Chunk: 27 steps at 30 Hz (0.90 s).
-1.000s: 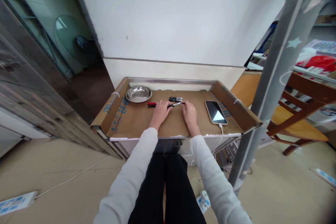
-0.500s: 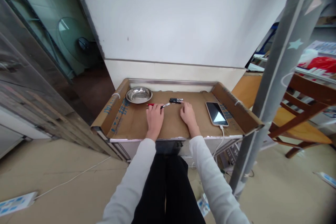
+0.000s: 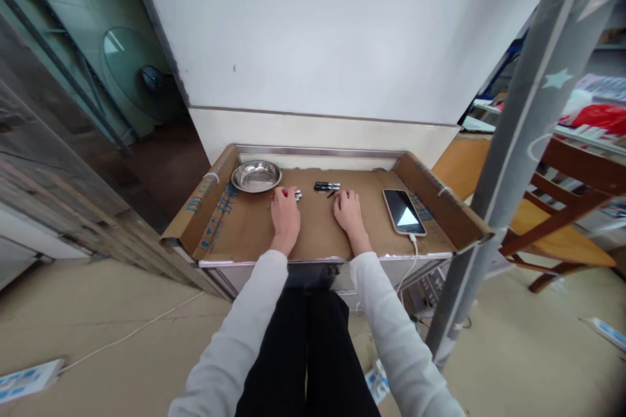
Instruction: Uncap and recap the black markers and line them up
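Note:
My left hand (image 3: 285, 216) is closed over pens (image 3: 298, 195) on the cardboard; their white-and-black ends stick out to the right, and a bit of red shows at the fingertips. Curled low over the cardboard, my right hand (image 3: 349, 212) has a thin black pen (image 3: 331, 194) at its fingertips, mostly hidden by the fingers. Just beyond that hand lie black pens (image 3: 327, 186) side by side. A round steel dish (image 3: 256, 176) stands at the back left, close to my left hand but apart from it.
The cardboard lining (image 3: 313, 228) has raised flaps at both sides. A phone (image 3: 404, 212) with a white charging cable (image 3: 415, 257) lies at the right. A grey post (image 3: 503, 156) rises by the right corner, with a wooden chair (image 3: 562, 221) behind it.
My left hand has drawn its fingers in around the pens, whose ends now point differently. My right hand has shifted slightly left, and a black pen end now shows at its fingertips.

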Each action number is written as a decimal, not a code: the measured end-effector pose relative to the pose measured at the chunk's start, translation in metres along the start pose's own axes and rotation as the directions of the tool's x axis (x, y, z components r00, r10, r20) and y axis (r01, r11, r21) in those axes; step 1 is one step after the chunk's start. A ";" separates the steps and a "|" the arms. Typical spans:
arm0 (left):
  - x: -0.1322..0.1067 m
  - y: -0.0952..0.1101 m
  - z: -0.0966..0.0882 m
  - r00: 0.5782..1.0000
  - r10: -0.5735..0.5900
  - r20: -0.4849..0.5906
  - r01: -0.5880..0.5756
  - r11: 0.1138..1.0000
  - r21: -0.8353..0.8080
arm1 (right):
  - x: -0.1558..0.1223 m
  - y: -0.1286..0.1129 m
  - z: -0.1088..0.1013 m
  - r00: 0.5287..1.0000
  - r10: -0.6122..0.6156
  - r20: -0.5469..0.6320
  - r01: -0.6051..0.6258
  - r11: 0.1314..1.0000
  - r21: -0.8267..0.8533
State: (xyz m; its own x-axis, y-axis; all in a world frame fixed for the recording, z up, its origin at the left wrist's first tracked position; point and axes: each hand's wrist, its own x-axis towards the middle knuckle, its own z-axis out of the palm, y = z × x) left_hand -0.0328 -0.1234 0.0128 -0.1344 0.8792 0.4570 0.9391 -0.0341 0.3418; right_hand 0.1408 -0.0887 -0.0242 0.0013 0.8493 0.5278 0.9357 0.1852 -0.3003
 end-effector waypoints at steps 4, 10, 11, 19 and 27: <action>0.010 0.029 0.006 0.982 0.191 0.016 -0.189 0.980 -0.064 | 0.000 0.001 -0.002 0.999 -0.033 -0.006 0.033 0.999 0.004; 0.028 0.052 0.044 0.957 0.262 0.123 -0.258 0.965 -0.044 | 0.001 0.005 0.003 1.000 -0.005 0.014 0.005 1.000 -0.023; 0.029 0.051 0.050 0.957 0.262 0.123 -0.259 0.965 -0.037 | 0.001 0.005 0.003 1.000 -0.005 0.009 0.005 1.000 -0.022; 0.026 0.043 0.056 0.951 0.288 0.109 -0.283 0.957 -0.061 | 0.001 0.003 0.002 0.999 0.038 -0.010 -0.038 0.997 -0.063; 0.024 0.042 0.056 0.931 0.349 0.107 -0.340 0.935 -0.097 | 0.000 0.000 -0.003 0.996 0.083 0.046 -0.076 0.989 -0.128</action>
State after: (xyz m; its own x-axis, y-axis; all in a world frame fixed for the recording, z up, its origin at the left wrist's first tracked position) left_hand 0.0207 -0.0768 -0.0081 0.2369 0.8572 0.4572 0.8935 -0.3770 0.2440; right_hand 0.1421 -0.0900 -0.0218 0.0628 0.8834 0.4644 0.9702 0.0550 -0.2358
